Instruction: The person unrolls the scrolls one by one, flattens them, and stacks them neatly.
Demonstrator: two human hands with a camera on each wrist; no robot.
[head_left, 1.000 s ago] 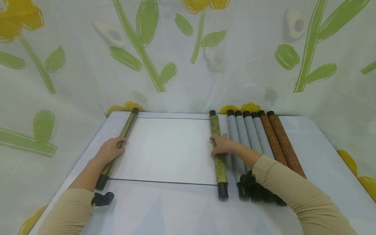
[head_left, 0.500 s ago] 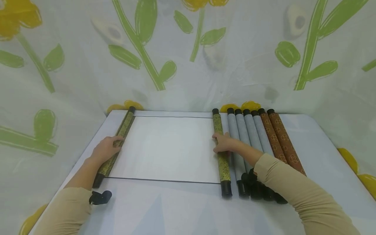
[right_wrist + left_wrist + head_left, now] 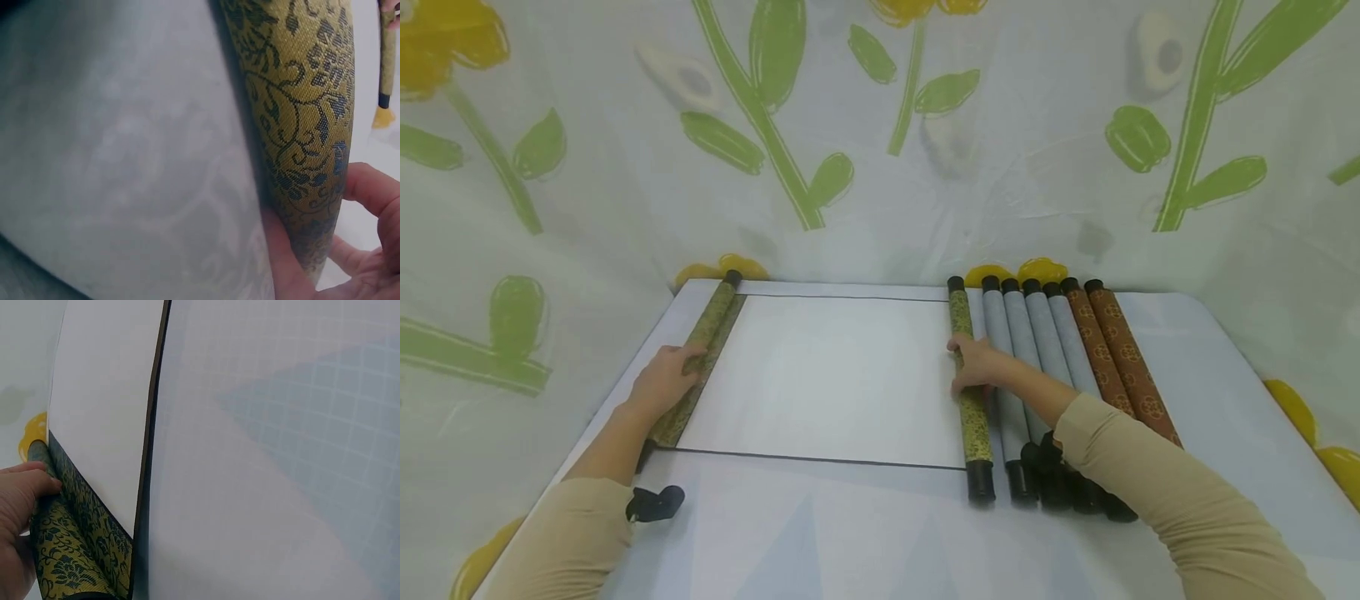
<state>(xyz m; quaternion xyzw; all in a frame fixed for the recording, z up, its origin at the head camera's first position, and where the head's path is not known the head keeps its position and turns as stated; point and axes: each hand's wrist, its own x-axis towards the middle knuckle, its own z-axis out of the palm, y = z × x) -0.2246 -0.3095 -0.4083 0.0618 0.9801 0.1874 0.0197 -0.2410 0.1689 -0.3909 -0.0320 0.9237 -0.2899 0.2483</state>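
Since a second ago, our left hand (image 3: 666, 379) and right hand (image 3: 979, 365) have moved farther apart, each taking one end of the scroll (image 3: 850, 417) with it, so more white paper (image 3: 820, 367) lies bare between them. Our left hand holds the left roll (image 3: 718, 308), fingers bent over its yellow-green patterned cloth; a flat band (image 3: 90, 506) of similar pattern lies just right of that hand, between roll and paper. Our right hand grips the right roll (image 3: 977, 433), its digits on both sides, and a black cap (image 3: 981, 483) ends that roll on the near side of the hand. The scroll lies on the white table (image 3: 790, 537), stretched from one hand to the other. Just right of our right hand, four grey rolls (image 3: 1021, 325) lie side by side, partly under our forearm (image 3: 1033, 392); beyond them are two brown rolls (image 3: 1129, 358) with a flower pattern. Our sleeves (image 3: 561, 533) are beige. Past both hands, a pale cloth (image 3: 1022, 192) shows green leaves and yellow flowers.
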